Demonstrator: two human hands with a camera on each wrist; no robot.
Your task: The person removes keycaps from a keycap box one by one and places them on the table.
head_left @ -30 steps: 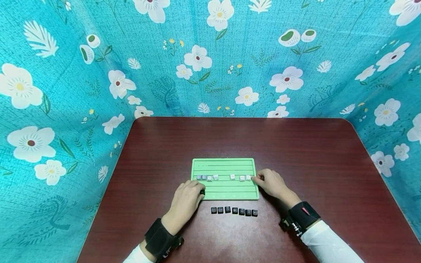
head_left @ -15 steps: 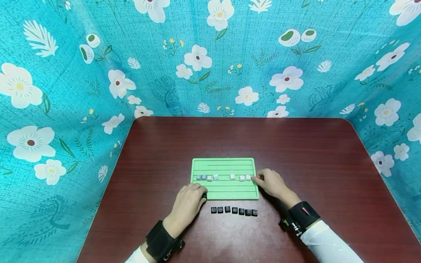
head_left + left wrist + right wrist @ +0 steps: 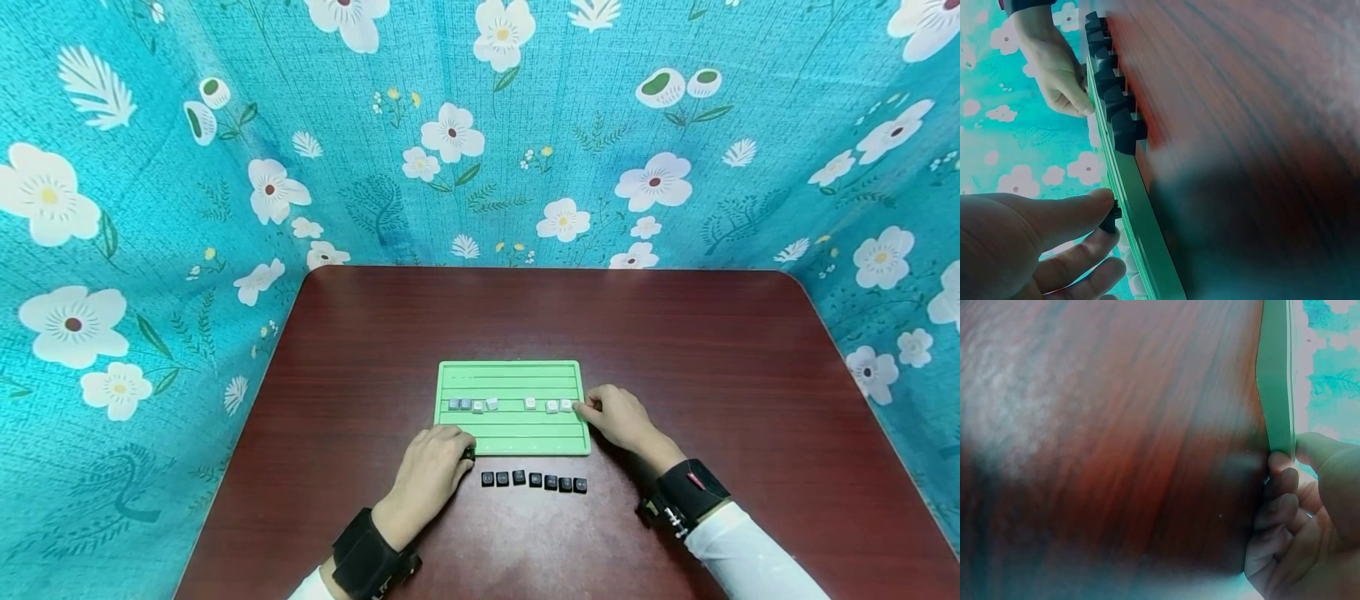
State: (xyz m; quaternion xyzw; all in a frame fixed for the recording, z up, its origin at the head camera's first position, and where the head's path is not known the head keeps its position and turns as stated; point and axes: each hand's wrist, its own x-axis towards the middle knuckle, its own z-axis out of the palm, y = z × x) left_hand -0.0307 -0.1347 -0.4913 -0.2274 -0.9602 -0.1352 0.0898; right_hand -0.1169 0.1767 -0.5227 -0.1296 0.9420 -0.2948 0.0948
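In the head view a light green ridged board (image 3: 510, 382) lies flat on the table. My left hand (image 3: 431, 468) is at its front left corner, pinching a black keycap (image 3: 1110, 219) between thumb and forefinger; the left wrist view shows this keycap close to the board's edge. My right hand (image 3: 621, 417) grips the board's right edge, its thumb on the upper face and its other fingers curled at the side. Several white and greyish keycaps (image 3: 530, 404) sit in a row across the board, with a gap in the middle of the row.
A row of several black keycaps (image 3: 536, 480) lies on the dark red-brown table (image 3: 675, 325), just in front of the board. Blue flowered cloth (image 3: 555, 167) hangs behind the table and along both sides.
With the black keycap in its fingers, my left hand has slid toward the board's front edge and slightly right. My right hand has stayed at the board's edge.
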